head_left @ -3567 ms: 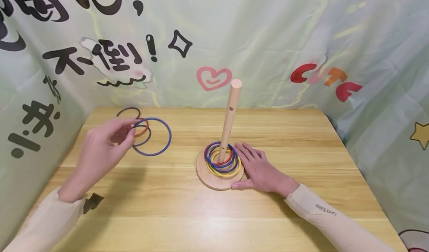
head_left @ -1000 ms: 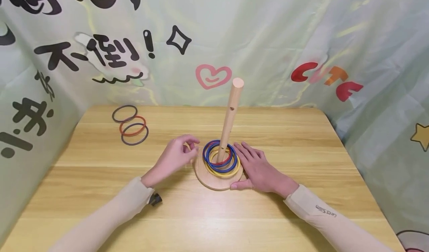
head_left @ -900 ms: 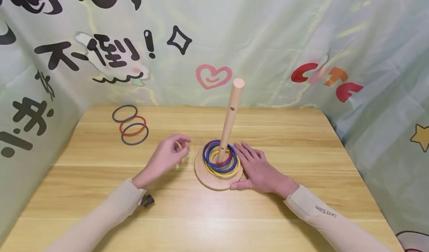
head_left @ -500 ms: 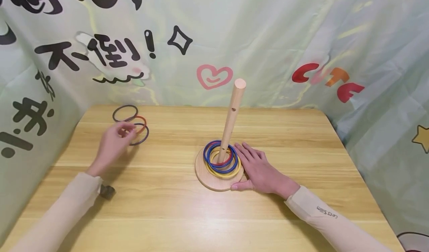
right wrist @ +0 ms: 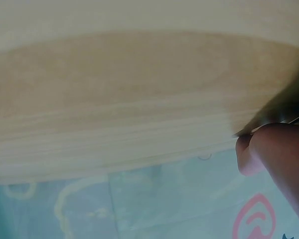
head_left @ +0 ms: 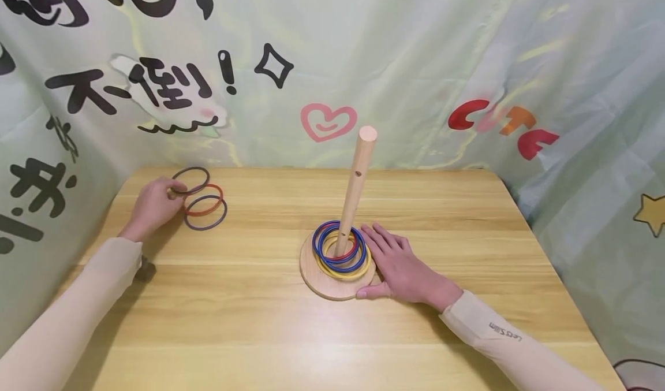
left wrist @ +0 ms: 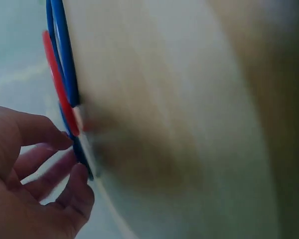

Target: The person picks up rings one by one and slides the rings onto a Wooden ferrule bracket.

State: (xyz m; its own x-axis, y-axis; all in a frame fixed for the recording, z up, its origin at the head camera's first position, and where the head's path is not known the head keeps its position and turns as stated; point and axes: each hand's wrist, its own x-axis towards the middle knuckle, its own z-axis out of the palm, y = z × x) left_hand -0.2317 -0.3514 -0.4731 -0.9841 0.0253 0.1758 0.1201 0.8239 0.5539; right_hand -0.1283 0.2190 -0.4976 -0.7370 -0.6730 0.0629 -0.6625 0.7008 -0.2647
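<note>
At the table's back left, the left hand (head_left: 156, 205) pinches the near-left edge of a dark blue ring (head_left: 206, 177) with curled fingers. In the left wrist view, its thumb and index finger lie about the ring's edge. A red ring (head_left: 221, 193) and another dark blue ring (head_left: 225, 215) overlap in a row beside it. The right hand (head_left: 402, 267) rests against the right rim of a round wooden base (head_left: 324, 284), fingers extended. From this base rises a wooden peg (head_left: 357, 183). Several blue, red and yellow rings (head_left: 340, 275) lie loosely around its foot.
A wooden table (head_left: 249, 321) carries everything. Printed fabric (head_left: 405, 62) hangs along its back and both sides. The tall peg stands between the two hands, nearer the right one.
The left hand released a blue ring at the peg, then went back left, over the red ring to the farthest dark blue ring. The right hand keeps its place on the base.
</note>
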